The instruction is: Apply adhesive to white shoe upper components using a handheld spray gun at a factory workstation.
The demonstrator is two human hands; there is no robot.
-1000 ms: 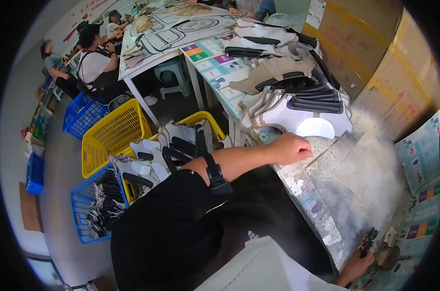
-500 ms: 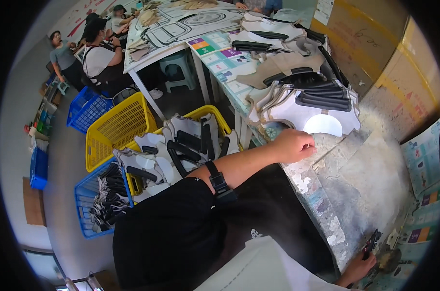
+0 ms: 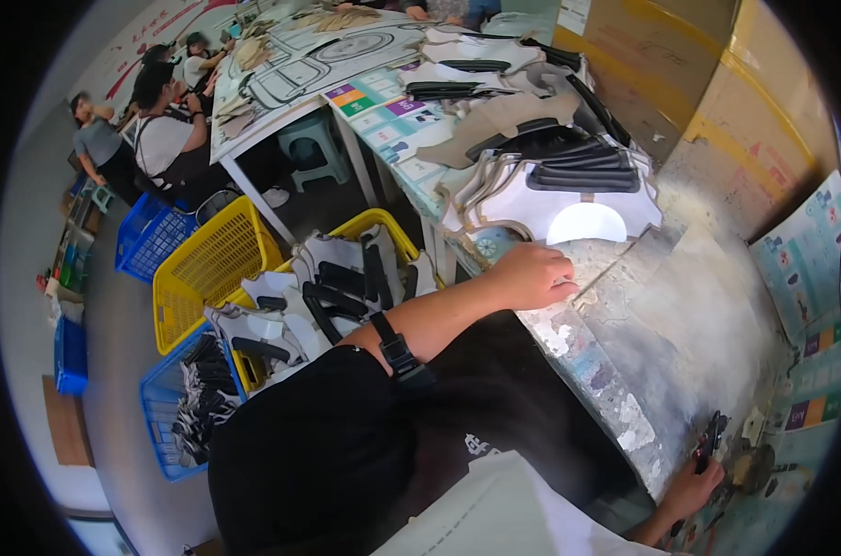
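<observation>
- Black with a touch of red, a hand tool (image 3: 710, 439) is in our right hand (image 3: 693, 489), near the right end of the worktable (image 3: 689, 343).
- Our right fingers are wrapped around it, clamped; its finer parts are too small to tell.
- Since half a second ago our view has swung, so everything sits further left in it, yet both hands keep their places at the worktable: the handling there has not visibly moved on.
- Our left hand (image 3: 532, 276) curls inward at the front edge, just beside a stack of white, black-padded pieces (image 3: 520, 197); we cannot tell whether its fingertips meet or pinch anything.
- Cardboard boxes (image 3: 643, 69) stand along the back edge.
- Off the front edge, a yellow basket (image 3: 370, 221) holds similar pieces.
</observation>
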